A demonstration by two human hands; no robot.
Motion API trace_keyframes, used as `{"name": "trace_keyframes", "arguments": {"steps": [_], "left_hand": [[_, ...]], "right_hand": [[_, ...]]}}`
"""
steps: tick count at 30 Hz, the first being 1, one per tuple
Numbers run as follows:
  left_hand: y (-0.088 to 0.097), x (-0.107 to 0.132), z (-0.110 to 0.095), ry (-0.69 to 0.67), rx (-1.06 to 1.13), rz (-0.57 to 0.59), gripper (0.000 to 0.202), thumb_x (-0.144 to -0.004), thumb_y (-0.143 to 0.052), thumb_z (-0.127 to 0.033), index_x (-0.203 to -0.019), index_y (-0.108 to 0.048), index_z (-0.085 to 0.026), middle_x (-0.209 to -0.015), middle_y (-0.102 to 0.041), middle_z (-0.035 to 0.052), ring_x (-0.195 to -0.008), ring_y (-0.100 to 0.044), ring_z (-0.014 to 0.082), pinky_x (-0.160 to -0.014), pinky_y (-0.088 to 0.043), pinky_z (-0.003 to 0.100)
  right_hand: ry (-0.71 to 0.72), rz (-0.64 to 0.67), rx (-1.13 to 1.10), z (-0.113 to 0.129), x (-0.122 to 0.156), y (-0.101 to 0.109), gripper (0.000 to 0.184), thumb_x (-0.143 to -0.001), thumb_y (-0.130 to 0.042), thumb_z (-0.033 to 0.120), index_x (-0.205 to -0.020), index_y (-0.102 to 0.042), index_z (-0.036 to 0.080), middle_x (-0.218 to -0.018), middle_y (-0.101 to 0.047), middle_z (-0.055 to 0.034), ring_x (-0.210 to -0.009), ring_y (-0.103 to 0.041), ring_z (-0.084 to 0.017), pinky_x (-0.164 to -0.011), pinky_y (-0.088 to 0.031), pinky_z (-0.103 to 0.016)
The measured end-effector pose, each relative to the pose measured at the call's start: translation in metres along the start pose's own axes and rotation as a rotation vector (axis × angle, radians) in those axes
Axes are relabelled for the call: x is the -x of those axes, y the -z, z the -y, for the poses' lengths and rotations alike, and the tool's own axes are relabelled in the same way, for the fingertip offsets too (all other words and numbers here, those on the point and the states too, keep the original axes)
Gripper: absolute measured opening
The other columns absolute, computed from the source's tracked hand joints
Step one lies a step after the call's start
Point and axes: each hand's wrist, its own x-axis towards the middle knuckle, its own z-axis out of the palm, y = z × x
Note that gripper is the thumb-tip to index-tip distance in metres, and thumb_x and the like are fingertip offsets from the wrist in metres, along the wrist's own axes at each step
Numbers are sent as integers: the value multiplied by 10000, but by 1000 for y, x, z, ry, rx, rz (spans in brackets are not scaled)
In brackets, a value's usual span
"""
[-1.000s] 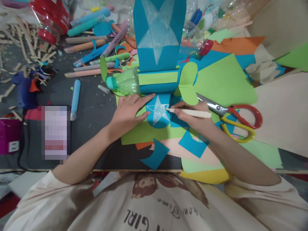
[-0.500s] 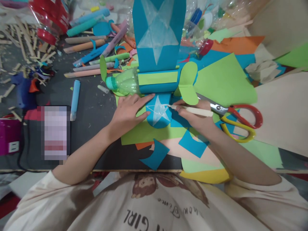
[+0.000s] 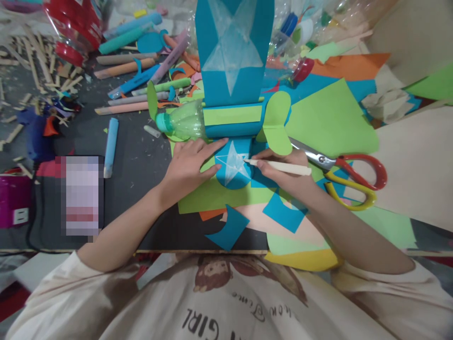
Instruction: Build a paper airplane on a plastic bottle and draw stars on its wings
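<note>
A model plane made from a clear plastic bottle (image 3: pixel 184 123) wrapped in blue and green paper lies across the dark table. Its near blue wing (image 3: pixel 230 182) carries a white star (image 3: pixel 231 165); the far wing (image 3: pixel 233 52) bears a bigger one. My left hand (image 3: pixel 189 163) lies flat, fingers stretched, pressing the near wing and the green sheet beside it. My right hand (image 3: pixel 283 172) pinches a white chalk stick (image 3: pixel 279 166), whose tip touches the star's right point.
Red and yellow scissors (image 3: pixel 339 172) lie just right of my right hand. Paper scraps in blue, green, orange and yellow cover the table's right side. Chalk sticks (image 3: pixel 111 146) and wooden sticks (image 3: pixel 35 71) litter the left. A blurred phone (image 3: pixel 81 196) lies at near left.
The chalk tip moved slightly up and right along the star, then came back down to the star's right point. My left hand has stayed put.
</note>
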Motion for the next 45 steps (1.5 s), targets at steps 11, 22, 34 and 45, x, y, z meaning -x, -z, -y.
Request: {"name": "trace_keyframes", "arguments": {"steps": [11,22,34,45], "left_hand": [[1,0,-1,7,-4,17,528,-972,-417,-436,-1478,-451,-290,-1040,-581,65,-985,-503,271,-874,-337,368],[0,1,-1,5,0,6,523,-983,-410,-454,-1480,-450,-294,-1029,-577,65,-970,-506,271,-866,-338,365],[1,1,-1,7,-5,-2,517,-969,-444,-436,-1466,-468,-297,-1035,-600,61,-989,-518,271,-870,-340,369],[2,1,-2,21,-4,18,519,-974,-433,-442,-1472,-464,-296,-1050,-593,69,-996,-518,279,-879,-333,368]], "right_hand": [[19,-2,-11,-2,-1,0,91,-782,-691,274,-809,-754,214,-780,-772,-40,-681,-691,-211,-596,-546,-339],[27,-53,24,0,-1,0,71,-794,-680,250,-807,-746,230,-838,-793,-27,-781,-728,-225,-688,-588,-352],[18,-7,7,1,0,1,93,-783,-683,302,-799,-745,235,-788,-779,-41,-686,-698,-227,-590,-557,-360],[-7,-36,-3,0,0,0,103,-793,-719,347,-807,-752,250,-843,-790,-41,-761,-723,-250,-661,-589,-382]]}}
